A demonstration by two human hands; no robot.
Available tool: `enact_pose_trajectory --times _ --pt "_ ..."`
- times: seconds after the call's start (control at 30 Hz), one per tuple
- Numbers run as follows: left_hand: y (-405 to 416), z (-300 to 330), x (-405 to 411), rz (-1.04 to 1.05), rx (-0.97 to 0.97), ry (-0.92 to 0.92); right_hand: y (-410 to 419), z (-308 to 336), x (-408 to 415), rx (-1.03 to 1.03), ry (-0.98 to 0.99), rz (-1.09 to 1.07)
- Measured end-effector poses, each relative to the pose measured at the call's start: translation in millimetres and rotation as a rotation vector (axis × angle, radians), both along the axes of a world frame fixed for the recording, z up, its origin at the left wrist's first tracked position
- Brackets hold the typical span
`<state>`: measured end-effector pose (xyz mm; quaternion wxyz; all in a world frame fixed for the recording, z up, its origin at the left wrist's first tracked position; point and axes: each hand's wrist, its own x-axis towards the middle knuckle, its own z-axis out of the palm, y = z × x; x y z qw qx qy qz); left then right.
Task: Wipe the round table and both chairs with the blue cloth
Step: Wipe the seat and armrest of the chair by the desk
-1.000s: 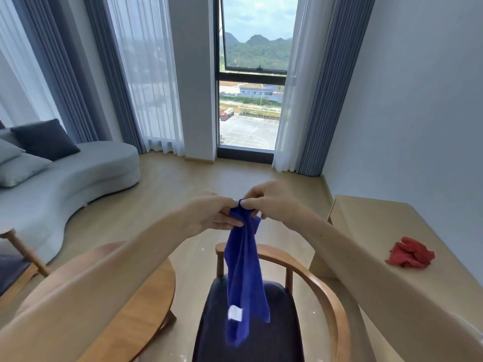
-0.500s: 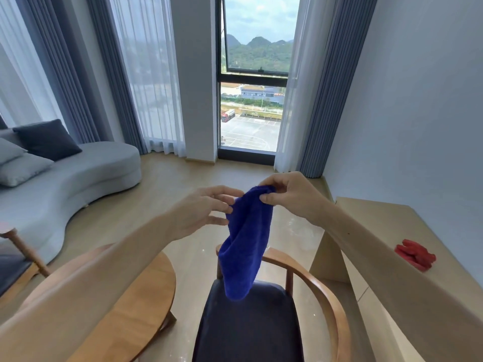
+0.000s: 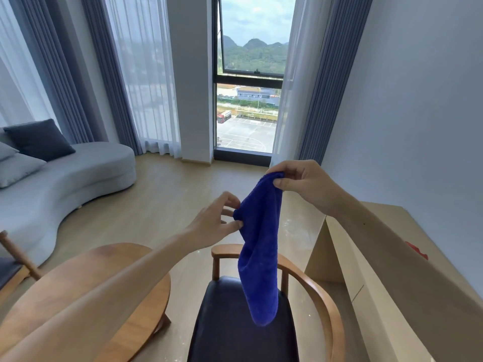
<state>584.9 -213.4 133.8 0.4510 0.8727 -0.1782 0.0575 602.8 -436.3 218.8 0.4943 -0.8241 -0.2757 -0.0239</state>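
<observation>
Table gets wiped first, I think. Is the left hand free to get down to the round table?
Probably yes: the left hand only pinches the blue cloth, with the round table below its forearm.

Cloth: blue terry cloth, hanging limp in mid-air above the near chair's seat.
Table: round wooden table, lower left.
Near chair: curved wooden-armed chair with dark seat.
Second chair: wooden frame, left edge, mostly cut off.

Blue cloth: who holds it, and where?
Right hand pinches the blue cloth at its top edge; left hand pinches its side edge lower down.
</observation>
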Motion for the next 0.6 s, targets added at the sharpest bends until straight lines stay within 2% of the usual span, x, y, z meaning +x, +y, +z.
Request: enact_pose_trajectory --times 0.13,0.3,0.47,0.6 --pt "-1.1 -3.6 3.8 -0.132 -0.006 0.018 -10.0 -0.5 -2.6 0.021 -0.007 -0.001" --pt "1.7 0.6 4.1 -0.188 0.028 0.038 -17.5 -3.7 -2.2 0.037 0.004 0.010" --pt "30.3 46.9 9.2 -0.021 0.208 -0.218 -31.6 -13.0 4.1 -0.061 -0.098 -0.143" --pt "34.7 71.0 11.5 0.003 0.317 -0.307 -29.2 -22.3 11.6 -0.174 -0.150 -0.209"
